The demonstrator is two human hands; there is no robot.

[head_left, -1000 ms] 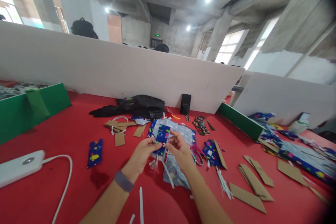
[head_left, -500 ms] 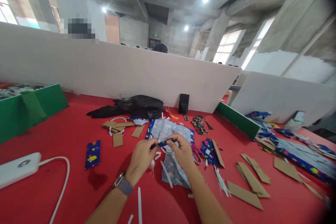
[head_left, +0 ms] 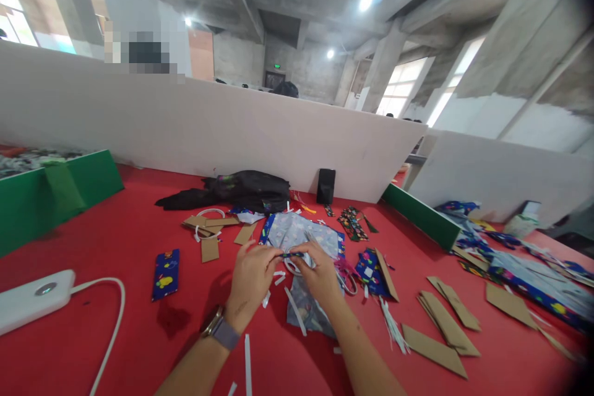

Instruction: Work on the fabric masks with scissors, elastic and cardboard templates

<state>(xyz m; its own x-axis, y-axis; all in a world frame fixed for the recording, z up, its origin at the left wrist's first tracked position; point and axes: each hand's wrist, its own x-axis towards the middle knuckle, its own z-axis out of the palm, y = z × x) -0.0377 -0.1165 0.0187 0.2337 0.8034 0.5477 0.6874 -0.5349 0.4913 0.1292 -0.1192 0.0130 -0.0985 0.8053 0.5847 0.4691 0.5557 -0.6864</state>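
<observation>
We pinch a small blue patterned fabric piece between our left hand and right hand, both closed on its ends. It's seen edge-on, long axis running left-right, flat and thin, just above the pale fabric sheet on the red table.

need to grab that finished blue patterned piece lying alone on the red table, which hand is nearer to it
Left. The left hand is just right of the blue patterned piece, with bare red table between; the right hand lies farther right, beyond the left.
</observation>
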